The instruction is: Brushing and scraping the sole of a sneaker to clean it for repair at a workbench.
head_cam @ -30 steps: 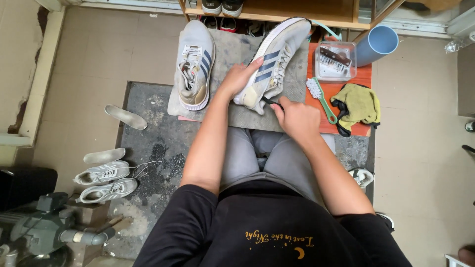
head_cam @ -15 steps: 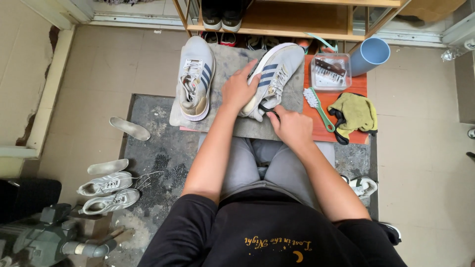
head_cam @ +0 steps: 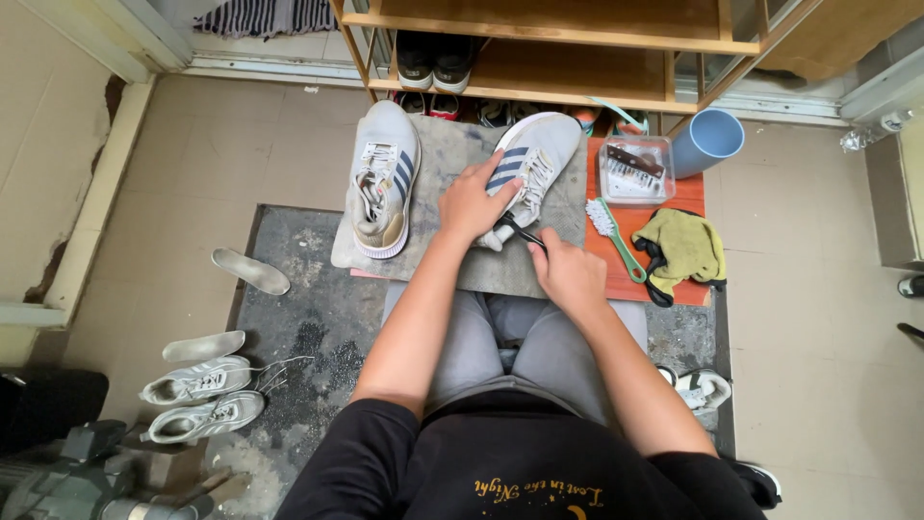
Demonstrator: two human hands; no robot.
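Shoe in hand: a grey-white sneaker with dark side stripes (head_cam: 527, 169), lying tilted on the grey mat (head_cam: 568, 207), toe toward 1 o'clock, heel toward the person.
Left hand (head_cam: 474, 202): laid over the shoe's heel end and side, grip clenched on it, pressing it to the mat.
Right hand (head_cam: 570, 274): grip clenched round a thin dark tool (head_cam: 515, 229) whose tip meets the shoe's heel end; what kind of tool it is cannot be told.
How the shoe handles: probably light, with a soft fabric upper that gives under the fingers and a firmer sole; loose laces may snag. Best held at the heel or across the midfoot, where the sole backs the grip.
Second shoe: the matching sneaker (head_cam: 385, 178) stands upright at 9 o'clock of the held one, apart from it, laces slack.
At 3 o'clock: an orange mat (head_cam: 654, 246) carrying a green-handled brush (head_cam: 613, 236), a yellow-green cloth (head_cam: 685, 246) and a clear box of small tools (head_cam: 633, 171); a blue cup (head_cam: 707, 143) lies beyond.
Floor at 8 o'clock: two loose insoles (head_cam: 250, 272), a pair of white sneakers (head_cam: 197, 400), well apart.
In the way: the wooden shelf (head_cam: 539, 29) close behind the toe at 12 o'clock, and the brush just beside the right hand.
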